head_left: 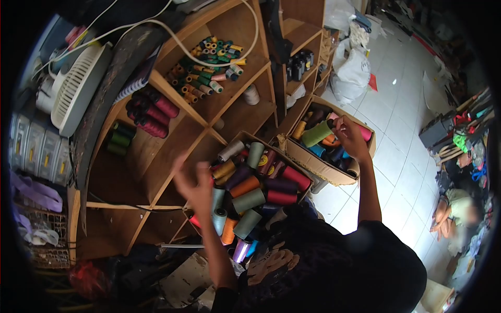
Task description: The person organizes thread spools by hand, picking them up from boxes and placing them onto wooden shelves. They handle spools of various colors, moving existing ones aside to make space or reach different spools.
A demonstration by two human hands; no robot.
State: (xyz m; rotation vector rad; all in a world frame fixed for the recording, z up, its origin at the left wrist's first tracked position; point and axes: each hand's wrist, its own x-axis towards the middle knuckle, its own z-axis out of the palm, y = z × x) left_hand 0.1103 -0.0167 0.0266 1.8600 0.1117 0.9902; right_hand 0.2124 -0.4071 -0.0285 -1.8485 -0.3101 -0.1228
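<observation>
My right hand (350, 136) has its fingers closed on the end of a light green thread spool (318, 134), which lies tilted over a cardboard box (318, 169) of mixed spools. My left hand (192, 183), slightly blurred, is raised with its fingers apart and nothing in them. It is beside the left edge of a larger heap of spools, where a grey-green spool (248, 200), an orange spool (244, 186) and a red spool (295, 178) lie among several others.
Wooden shelves (209, 117) hold small spools (206, 78), magenta spools (154, 112) and a white spool (251, 95). A fan (82, 86) stands at the left. White bags (350, 78) rest on the tiled floor (394, 130). Another person (456, 211) sits at the far right.
</observation>
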